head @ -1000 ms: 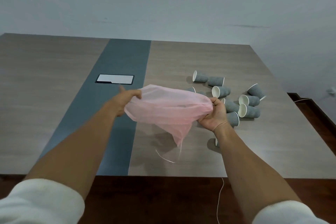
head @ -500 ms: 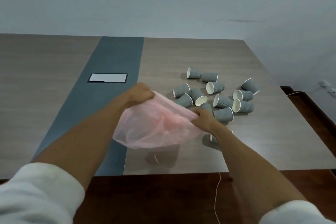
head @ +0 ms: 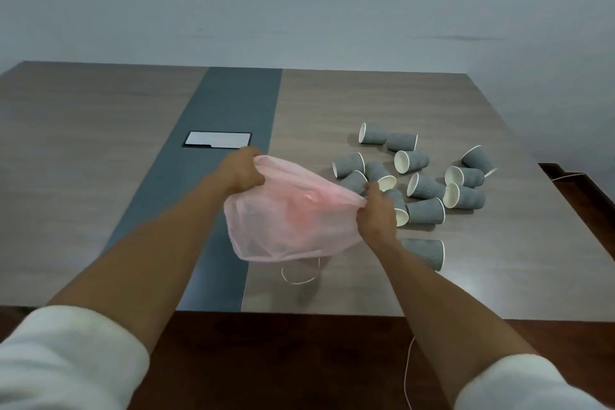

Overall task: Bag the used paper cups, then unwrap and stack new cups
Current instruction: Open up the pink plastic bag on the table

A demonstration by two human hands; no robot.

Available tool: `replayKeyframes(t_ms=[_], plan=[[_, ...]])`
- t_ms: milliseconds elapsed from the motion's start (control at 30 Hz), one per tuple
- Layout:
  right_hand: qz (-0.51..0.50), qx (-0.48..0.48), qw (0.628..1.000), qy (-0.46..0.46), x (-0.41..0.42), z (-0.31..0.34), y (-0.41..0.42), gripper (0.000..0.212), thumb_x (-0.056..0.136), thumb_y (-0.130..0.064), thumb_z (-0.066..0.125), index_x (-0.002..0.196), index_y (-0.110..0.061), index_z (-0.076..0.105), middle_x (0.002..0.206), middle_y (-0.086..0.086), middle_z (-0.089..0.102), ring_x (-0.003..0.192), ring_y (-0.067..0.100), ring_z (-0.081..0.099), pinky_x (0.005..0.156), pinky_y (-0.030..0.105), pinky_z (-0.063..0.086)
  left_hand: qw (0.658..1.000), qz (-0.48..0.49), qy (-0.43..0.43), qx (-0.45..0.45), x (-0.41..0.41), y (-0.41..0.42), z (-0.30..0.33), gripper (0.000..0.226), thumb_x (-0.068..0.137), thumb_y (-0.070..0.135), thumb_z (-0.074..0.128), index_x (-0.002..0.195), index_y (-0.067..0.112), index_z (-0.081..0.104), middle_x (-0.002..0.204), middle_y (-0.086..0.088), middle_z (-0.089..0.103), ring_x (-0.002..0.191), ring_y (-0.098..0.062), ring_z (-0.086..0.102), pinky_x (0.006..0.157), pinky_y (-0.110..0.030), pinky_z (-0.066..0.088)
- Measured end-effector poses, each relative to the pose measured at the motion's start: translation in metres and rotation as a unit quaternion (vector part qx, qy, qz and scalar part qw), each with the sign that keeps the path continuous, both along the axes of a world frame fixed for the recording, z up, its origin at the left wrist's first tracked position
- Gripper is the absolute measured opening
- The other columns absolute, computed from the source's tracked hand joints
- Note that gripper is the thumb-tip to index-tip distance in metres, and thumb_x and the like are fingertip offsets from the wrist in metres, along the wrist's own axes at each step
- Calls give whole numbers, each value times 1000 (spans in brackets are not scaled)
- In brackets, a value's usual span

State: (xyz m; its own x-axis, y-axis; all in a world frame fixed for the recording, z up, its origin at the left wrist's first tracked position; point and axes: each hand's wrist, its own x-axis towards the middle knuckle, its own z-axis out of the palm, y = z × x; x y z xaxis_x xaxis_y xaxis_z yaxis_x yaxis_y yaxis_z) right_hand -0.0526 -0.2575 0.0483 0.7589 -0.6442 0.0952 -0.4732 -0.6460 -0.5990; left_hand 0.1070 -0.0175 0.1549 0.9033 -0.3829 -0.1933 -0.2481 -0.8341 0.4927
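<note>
A thin pink plastic bag (head: pixel 293 223) hangs between my hands above the table, its rim stretched wide and its body puffed out toward me. My left hand (head: pixel 244 171) grips the rim's far left end. My right hand (head: pixel 377 213) grips the right end, close against the cups. Several grey ribbed paper cups (head: pixel 427 186) with white insides lie on their sides in a loose pile right of the bag. One more cup (head: pixel 424 251) lies apart, nearer me, beside my right forearm. A white drawstring (head: pixel 298 276) dangles under the bag.
The wooden table (head: pixel 332 103) has a dark grey strip (head: pixel 229 103) down its middle with a white cable-box lid (head: pixel 218 139) set in it. A pale wall stands behind. A thin white cord (head: pixel 407 369) hangs below the table's near edge over a brown floor.
The bag has gone from a limp drape to a puffed, open shape and dropped lower. My right hand has moved closer to the cup pile.
</note>
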Motion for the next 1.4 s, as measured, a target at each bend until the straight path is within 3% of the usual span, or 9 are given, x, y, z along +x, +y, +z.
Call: replayKeyframes(t_ms=[133,367,633,733,800,1000,1100,1233,1400], plan=[[35,-63,997,23,-6,-6,-13,46,76,14,49,116,-8,52,108,23,59,101,45,53,80,49,45,990,59,-125,37,2,12,-11,16,81,4,49,69,14,51,91,-16,59,88,-40,60,77,-42,50],[276,-225,907,-226,5,20,58,27,74,-9,50,96,-3,65,99,16,65,93,34,57,84,44,49,991,9,20,-129,-24,-9,3,21,85,27,47,70,12,49,72,-5,54,68,-24,48,59,-33,36],[192,68,975,83,15,1,75,58,100,-15,47,156,-19,31,141,20,54,110,43,64,78,42,54,990,-69,16,-119,-33,-14,14,37,79,33,78,80,18,43,79,2,50,74,-22,51,62,-33,40],[130,28,974,185,9,-8,70,106,87,-29,75,160,-24,-2,156,27,27,122,46,57,87,45,50,992,-95,-82,29,-31,-4,14,45,73,36,80,96,19,46,93,0,58,87,-28,58,70,-37,47],[88,-31,970,226,7,-8,70,106,89,-27,72,160,-27,-6,162,26,13,133,44,48,95,47,48,979,-81,-136,129,-32,1,3,53,78,24,76,119,19,43,114,-7,55,98,-34,60,75,-41,48],[95,-210,900,370,4,10,54,85,95,-27,57,161,-34,2,164,9,15,121,45,50,86,46,47,949,-32,-230,214,-34,15,-30,66,88,-6,57,142,21,32,136,-16,33,115,-36,43,71,-41,48],[112,-158,905,378,4,8,34,92,82,-38,74,155,-36,19,164,10,5,128,45,43,93,47,48,936,-206,-218,186,-29,18,-41,78,86,1,63,144,35,23,149,-10,20,119,-36,46,74,-45,55],[115,-74,950,281,14,3,17,54,93,-48,44,135,-17,60,157,18,19,133,43,34,110,48,33,883,-351,-236,204,-34,17,-50,71,92,-2,52,139,45,29,165,-4,-8,124,-36,49,71,-41,54],[160,-165,943,239,39,-6,3,69,86,-48,69,143,-16,47,157,17,23,129,39,38,106,44,36,912,-212,-129,326,-27,11,-59,57,93,13,58,143,33,39,167,-8,4,102,-40,63,86,-49,56]])
